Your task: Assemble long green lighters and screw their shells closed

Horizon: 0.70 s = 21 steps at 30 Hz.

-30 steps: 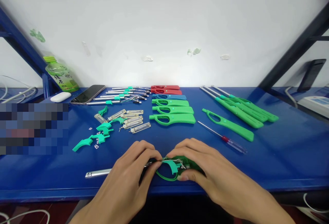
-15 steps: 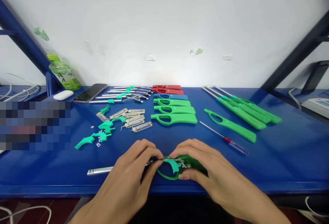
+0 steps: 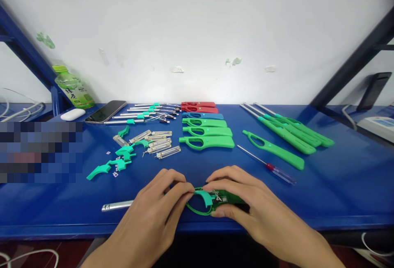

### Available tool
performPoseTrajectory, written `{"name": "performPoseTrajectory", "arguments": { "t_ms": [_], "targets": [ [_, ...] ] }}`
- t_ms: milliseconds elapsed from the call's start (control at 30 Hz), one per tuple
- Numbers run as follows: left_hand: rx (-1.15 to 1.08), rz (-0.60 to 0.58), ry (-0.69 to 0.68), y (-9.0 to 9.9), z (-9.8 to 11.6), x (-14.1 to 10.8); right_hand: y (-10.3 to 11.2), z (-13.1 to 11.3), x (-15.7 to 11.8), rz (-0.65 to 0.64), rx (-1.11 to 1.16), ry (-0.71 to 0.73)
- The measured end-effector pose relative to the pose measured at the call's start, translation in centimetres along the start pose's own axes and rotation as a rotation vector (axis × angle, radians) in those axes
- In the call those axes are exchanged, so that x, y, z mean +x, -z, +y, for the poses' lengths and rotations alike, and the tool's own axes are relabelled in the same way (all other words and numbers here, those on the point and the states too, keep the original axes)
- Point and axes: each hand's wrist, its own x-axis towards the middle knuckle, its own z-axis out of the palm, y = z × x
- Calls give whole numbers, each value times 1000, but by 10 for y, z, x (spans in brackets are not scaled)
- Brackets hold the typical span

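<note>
At the table's front edge, both hands work on a green lighter casing half (image 3: 198,210) with its inside showing. My left hand (image 3: 160,202) pinches its front end at the loop, and a silver metal tube (image 3: 117,205) sticks out to the left from beneath that hand. A teal trigger (image 3: 205,197) sits across the loop, with pale wires bunched just right of it. My right hand (image 3: 237,198) closes around the casing's handle, thumb on the near side and fingers on the far side. The fingers hide part of the handle and the tube's inner end.
Left of centre lie teal triggers (image 3: 124,150), clear fuel tanks (image 3: 168,152) and wired metal tubes (image 3: 132,116). Red, blue and green casing halves (image 3: 212,141) line the middle. A screwdriver (image 3: 277,172), a green casing half (image 3: 277,151) and assembled lighters (image 3: 289,136) are at right. A phone (image 3: 106,111) and bottle (image 3: 74,87) stand back left.
My left fingertips press closer together at the loop's front. The wires beside the trigger lie nearer the casing's inside, and my right fingertips have shifted slightly. The whole view has moved a little.
</note>
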Motion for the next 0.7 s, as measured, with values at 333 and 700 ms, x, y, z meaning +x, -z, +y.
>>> {"name": "performPoseTrajectory", "arguments": {
  "t_ms": [333,700],
  "targets": [
    [24,8,-25,0,0,-2,2,2,-2,227,66,-38],
    [32,12,-58,0,-1,-3,1,-1,-6,52,-63,53]
  ]
}}
